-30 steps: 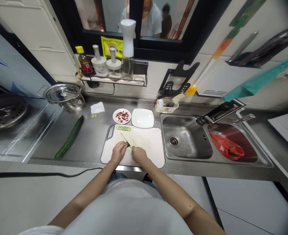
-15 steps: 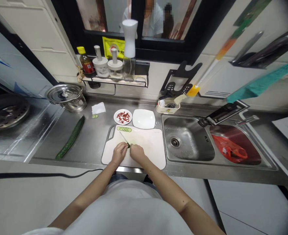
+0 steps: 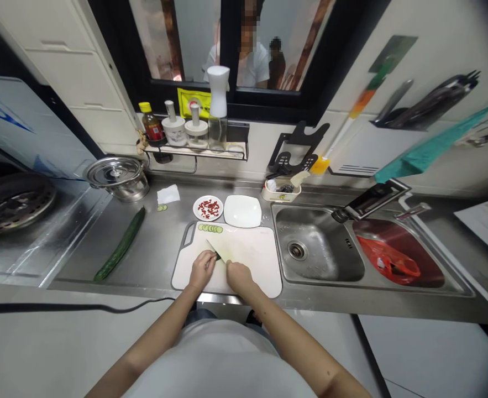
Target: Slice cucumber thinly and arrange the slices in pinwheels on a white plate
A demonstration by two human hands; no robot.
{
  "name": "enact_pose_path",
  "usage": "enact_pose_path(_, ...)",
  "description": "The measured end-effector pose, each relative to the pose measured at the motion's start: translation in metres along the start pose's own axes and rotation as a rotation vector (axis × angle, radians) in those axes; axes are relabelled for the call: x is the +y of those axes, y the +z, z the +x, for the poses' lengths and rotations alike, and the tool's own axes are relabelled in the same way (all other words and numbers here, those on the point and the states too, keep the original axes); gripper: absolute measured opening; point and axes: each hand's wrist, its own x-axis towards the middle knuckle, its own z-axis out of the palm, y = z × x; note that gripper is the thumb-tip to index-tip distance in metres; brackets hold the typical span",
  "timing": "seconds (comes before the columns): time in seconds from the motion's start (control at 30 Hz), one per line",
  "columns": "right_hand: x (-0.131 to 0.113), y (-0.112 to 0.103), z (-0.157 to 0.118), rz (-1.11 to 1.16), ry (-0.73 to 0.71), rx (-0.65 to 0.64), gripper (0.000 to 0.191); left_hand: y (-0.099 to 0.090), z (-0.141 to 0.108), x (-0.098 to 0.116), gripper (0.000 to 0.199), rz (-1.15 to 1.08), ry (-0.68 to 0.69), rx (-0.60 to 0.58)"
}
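My right hand is closed round the handle of a knife, whose blade points up and left over the white cutting board. My left hand pinches a small dark green cucumber piece, mostly hidden by the fingers and blade. A row of cucumber slices lies along the board's top left edge. Behind the board are a plate of red pieces and a white plate. A whole cucumber lies on the counter to the left.
A lidded steel pot stands at the back left, near a white paper. To the right is a sink, with a red bag in its second basin. A rack of bottles hangs behind. A person shows in the window.
The view has tilted, so the counter sits lower in the picture. My right hand has moved slightly away from my left with the knife, and more of the blade shows.
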Motion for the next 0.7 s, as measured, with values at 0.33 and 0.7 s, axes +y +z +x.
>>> enact_pose_path(0.33, 0.014, 0.010, -0.018, 0.003, 0.057, -0.056, 0.029, 0.002, 0.001, 0.003, 0.017, -0.002, -0.017, 0.012)
enact_pose_path(0.7, -0.009, -0.010, 0.024, 0.066, 0.014, 0.013, 0.031, 0.003, -0.001, 0.003, 0.017, -0.060, -0.172, 0.053)
